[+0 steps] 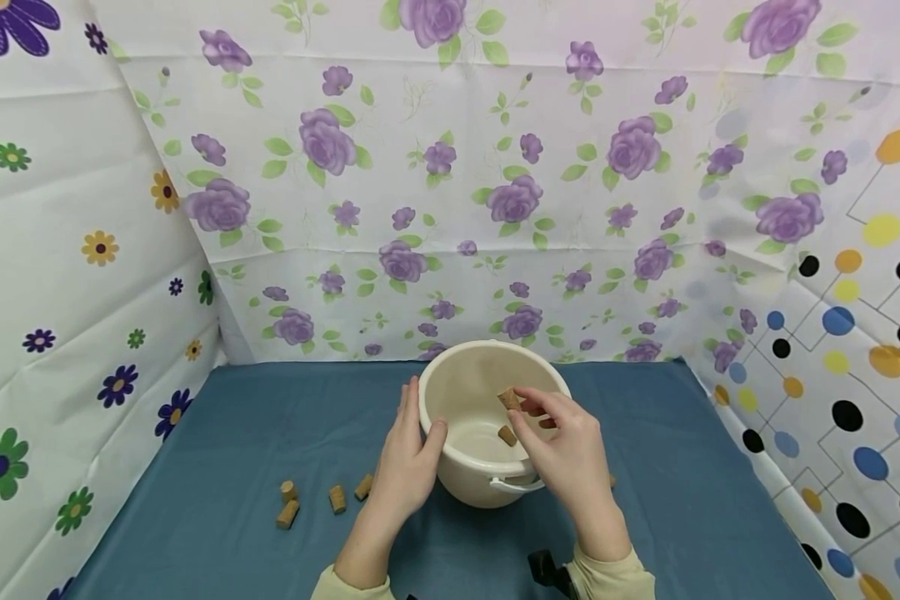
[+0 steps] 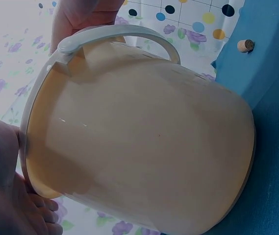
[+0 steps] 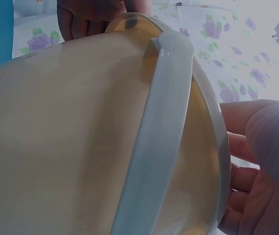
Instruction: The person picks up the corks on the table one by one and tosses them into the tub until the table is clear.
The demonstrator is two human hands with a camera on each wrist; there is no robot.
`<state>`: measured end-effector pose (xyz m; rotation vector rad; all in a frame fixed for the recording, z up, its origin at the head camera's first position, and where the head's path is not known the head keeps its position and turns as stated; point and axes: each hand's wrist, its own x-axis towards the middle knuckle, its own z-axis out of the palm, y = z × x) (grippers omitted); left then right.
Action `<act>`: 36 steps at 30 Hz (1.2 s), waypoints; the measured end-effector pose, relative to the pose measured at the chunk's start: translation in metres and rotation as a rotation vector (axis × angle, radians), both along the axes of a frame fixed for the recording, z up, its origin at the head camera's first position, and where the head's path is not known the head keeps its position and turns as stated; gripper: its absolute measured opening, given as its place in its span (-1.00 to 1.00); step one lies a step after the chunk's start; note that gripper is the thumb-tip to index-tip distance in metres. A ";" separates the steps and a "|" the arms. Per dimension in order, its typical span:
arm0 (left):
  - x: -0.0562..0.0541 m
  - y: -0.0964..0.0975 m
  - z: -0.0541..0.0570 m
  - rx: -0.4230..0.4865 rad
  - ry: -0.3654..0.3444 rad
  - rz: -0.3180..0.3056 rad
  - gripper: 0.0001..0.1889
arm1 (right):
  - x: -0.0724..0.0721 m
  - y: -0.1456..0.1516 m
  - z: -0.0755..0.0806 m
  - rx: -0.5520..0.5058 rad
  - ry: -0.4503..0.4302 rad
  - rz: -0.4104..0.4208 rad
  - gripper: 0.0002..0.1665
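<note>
A cream bucket (image 1: 474, 487) stands on the cloth, its mouth tilted toward the person and its handle hanging at the front. My left hand (image 1: 407, 462) holds the bucket's left side, thumb at the rim and fingers along the outer wall. Over the mouth, my right hand (image 1: 570, 442) pinches a cork (image 1: 508, 399) between thumb and fingers. Another cork (image 1: 507, 435) lies inside on the bottom. Both wrist views mostly show the bucket's outer wall (image 2: 154, 132) and the white handle (image 3: 161, 122); the pinched cork is hidden there.
Several loose corks (image 1: 337, 498) lie on the blue cloth (image 1: 690, 500) left of the bucket. One more cork (image 2: 245, 46) sits to the right, mostly behind the right hand in the head view. Flowered sheets (image 1: 450, 208) hang at the back and sides.
</note>
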<state>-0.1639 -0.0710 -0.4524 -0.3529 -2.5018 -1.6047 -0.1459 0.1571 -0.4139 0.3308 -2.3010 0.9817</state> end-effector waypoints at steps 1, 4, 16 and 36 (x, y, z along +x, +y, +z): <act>0.000 0.000 0.000 0.000 -0.002 0.001 -0.17 | 0.000 0.000 0.000 0.000 0.000 0.001 -0.63; 0.000 0.001 -0.001 -0.002 -0.001 0.001 -0.17 | -0.001 0.000 0.000 0.001 0.001 0.002 -0.62; 0.000 0.003 -0.002 -0.002 0.012 0.001 -0.17 | 0.001 0.001 0.001 0.012 -0.006 0.003 -0.62; -0.001 0.000 -0.004 -0.014 0.015 -0.001 -0.18 | 0.003 0.006 0.000 -0.026 0.016 0.013 -0.71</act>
